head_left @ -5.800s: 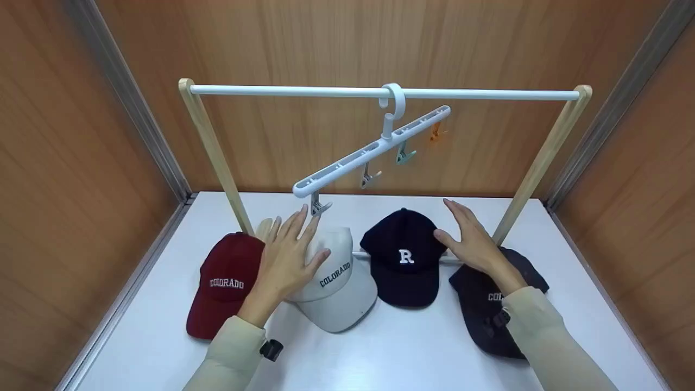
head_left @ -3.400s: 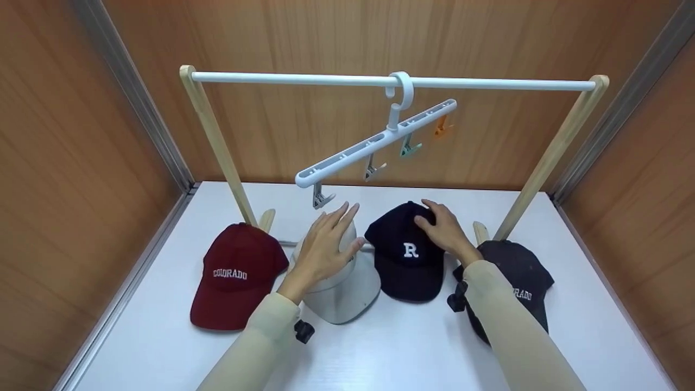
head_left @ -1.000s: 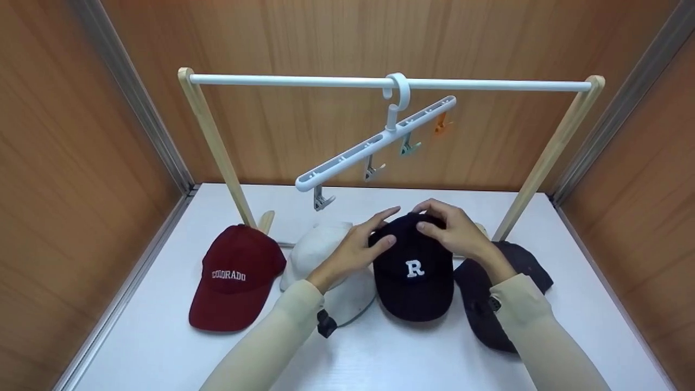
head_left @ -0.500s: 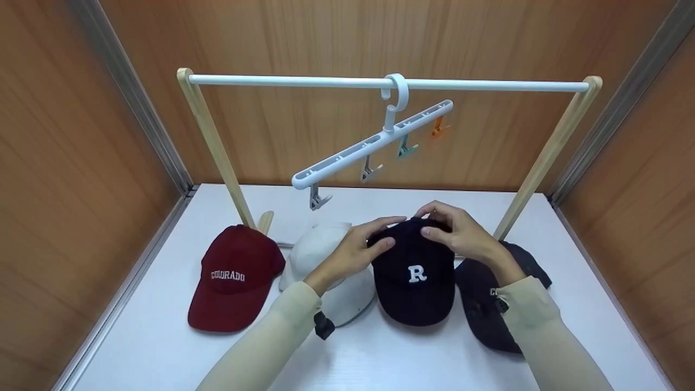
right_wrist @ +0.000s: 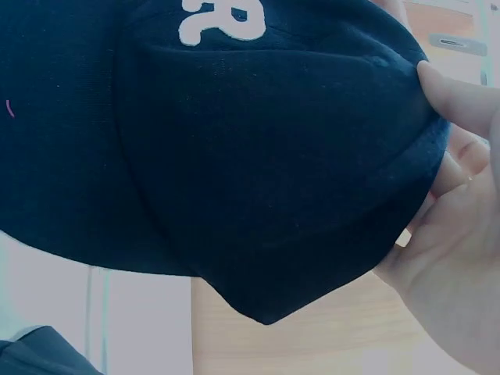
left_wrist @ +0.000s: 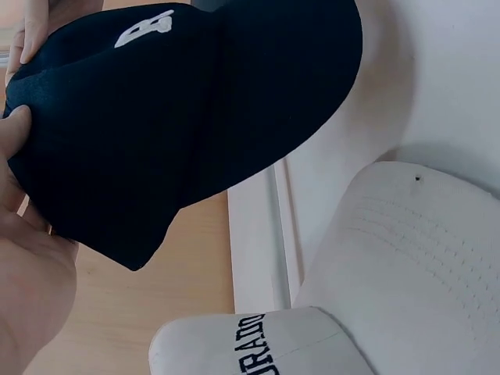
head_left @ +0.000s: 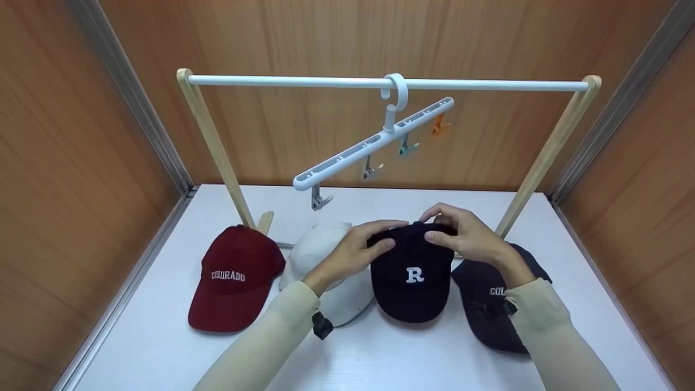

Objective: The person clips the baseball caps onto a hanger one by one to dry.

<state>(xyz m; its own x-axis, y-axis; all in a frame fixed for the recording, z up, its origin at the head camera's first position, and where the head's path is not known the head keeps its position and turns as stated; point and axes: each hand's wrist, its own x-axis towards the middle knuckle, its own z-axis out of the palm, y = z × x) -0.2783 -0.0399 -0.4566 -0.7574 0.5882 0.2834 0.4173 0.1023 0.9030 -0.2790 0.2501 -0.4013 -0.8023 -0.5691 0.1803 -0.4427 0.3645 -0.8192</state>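
Observation:
Both hands hold the navy cap with a white R (head_left: 410,296) by its crown, brim toward the person. My left hand (head_left: 355,248) grips the crown's left side, thumb in front and fingers behind. On the crown's right side, my right hand (head_left: 472,239) pinches the fabric between thumb and fingers. In the left wrist view the navy cap (left_wrist: 117,133) appears above the white cap (left_wrist: 406,234). The right wrist view shows the cap (right_wrist: 273,156) with my right thumb on its front. Fingers behind the crown are partly hidden.
A white hanger (head_left: 347,157) with several clips hangs from the rack's rod (head_left: 282,81). The maroon cap (head_left: 236,288) lies left, the white cap (head_left: 347,298) under my left forearm, and the dark grey cap (head_left: 488,315) under the right. Wooden walls surround the white table (head_left: 374,358).
From well apart, my hands have come together on the navy cap and taken hold of it. Its crown has dropped a little in view over the last second. My right hand has shifted slightly right.

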